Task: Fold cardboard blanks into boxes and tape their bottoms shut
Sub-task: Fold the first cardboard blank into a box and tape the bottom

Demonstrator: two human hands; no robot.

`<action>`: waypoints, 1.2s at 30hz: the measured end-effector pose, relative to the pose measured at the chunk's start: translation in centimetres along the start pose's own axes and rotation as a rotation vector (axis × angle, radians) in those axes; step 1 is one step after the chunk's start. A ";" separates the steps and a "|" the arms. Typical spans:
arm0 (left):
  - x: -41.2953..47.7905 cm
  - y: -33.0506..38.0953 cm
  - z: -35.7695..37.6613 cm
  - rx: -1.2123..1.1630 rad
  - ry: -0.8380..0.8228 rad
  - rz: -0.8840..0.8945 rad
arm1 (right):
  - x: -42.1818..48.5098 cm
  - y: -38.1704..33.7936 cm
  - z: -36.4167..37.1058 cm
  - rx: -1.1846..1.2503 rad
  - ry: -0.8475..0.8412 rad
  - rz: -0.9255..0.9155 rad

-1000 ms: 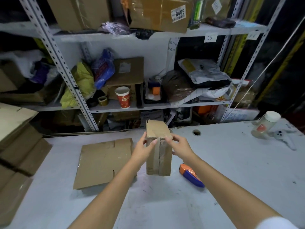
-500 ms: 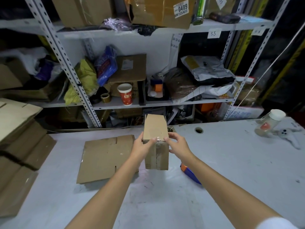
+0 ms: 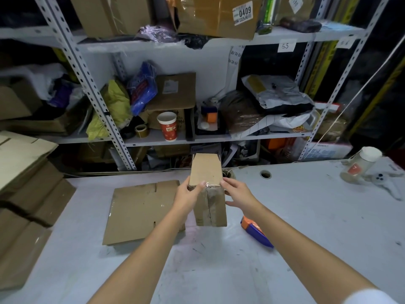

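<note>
From the head view, the box (image 3: 208,194) is held up in the middle of the frame, clear of the bench (image 3: 295,216). It is tipped so that its taped bottom seam faces the person, most likely so the tape can be checked and smoothed down. The left hand (image 3: 188,195) has the box in its grip, with the thumb lying over the shiny tape at the fold and the fingers wrapped round the left side. That hand seems to carry the weight. The right hand (image 3: 238,191) has a loose, wide grip: its fingers are nearly straight and only touch the right edge, steadying it or pressing the tape end flat.

A flat blank (image 3: 142,211) lies on the bench just left of the box, within easy reach as the next one to fold. The orange and blue tape dispenser (image 3: 256,234) lies at lower right of the box, beside the right forearm. A stack of blanks (image 3: 24,167) sits along the left edge of the frame. I judge this box nearly finished.
</note>
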State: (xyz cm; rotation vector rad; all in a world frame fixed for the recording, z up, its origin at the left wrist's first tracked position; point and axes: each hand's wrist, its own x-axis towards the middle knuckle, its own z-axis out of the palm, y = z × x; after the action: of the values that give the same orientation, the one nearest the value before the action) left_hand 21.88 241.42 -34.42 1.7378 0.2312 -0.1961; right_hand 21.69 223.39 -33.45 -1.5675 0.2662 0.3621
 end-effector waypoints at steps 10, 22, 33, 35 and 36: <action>0.3 1.2 0.0 -0.150 -0.097 -0.100 | 0.2 -0.8 -1.2 0.012 0.094 0.000; 1.2 1.1 0.1 0.134 0.009 0.070 | -0.4 0.1 0.7 -0.054 0.090 -0.069; 1.8 1.2 -1.6 0.302 -0.112 0.027 | -0.4 -1.1 -0.7 -0.704 0.051 -0.240; 1.8 1.6 -1.0 0.340 -0.161 0.032 | -0.4 -1.1 -0.3 -1.056 -0.058 -0.405; 1.8 1.6 -0.8 0.346 -0.183 0.034 | -0.2 -0.9 0.0 -1.160 -0.092 -0.453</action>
State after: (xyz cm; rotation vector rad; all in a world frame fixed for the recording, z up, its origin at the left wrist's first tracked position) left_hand 24.00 241.97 -33.21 2.0500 0.0335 -0.3862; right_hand 21.81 223.42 -32.52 -2.6562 -0.4691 0.2224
